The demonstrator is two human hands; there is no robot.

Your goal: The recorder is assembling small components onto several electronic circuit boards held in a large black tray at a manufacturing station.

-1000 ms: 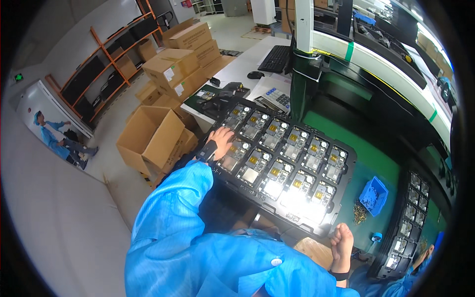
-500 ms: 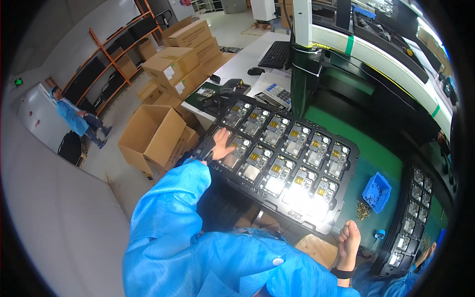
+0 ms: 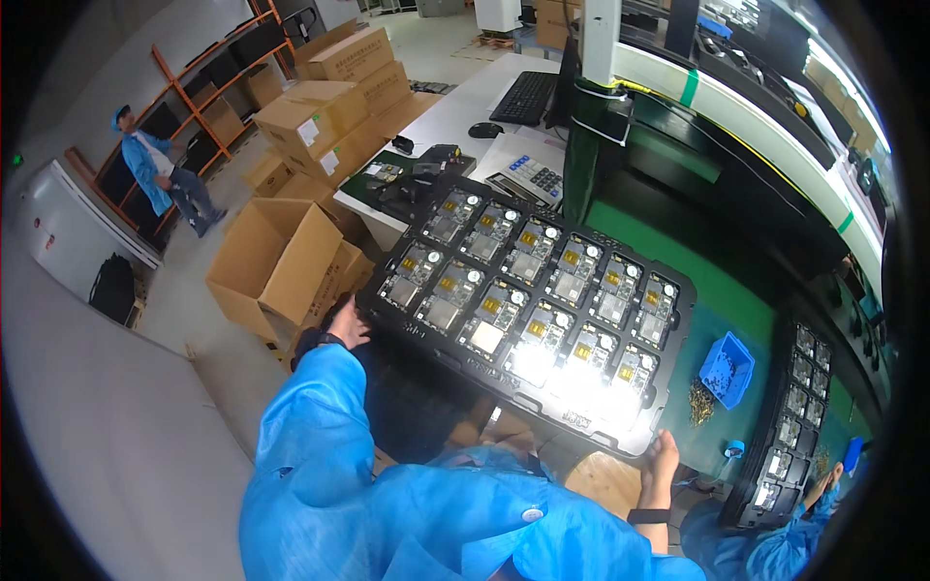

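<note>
Both left hand (image 3: 350, 322) and right hand (image 3: 663, 459) sit half-curled, grip unclear, at near corners of the black tray (image 3: 417, 332) overhanging the counter's (image 3: 741, 305) near edge; level support should keep circuit boards (image 3: 488, 332) seated.

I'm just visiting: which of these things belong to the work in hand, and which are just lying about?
Seemingly part of the work:
black tray
circuit boards, set in the tray
left hand, at its left end
right hand, at its near right corner

Apparently just lying about:
keyboard
mouse
calculator
open cardboard box, left of the tray
</note>
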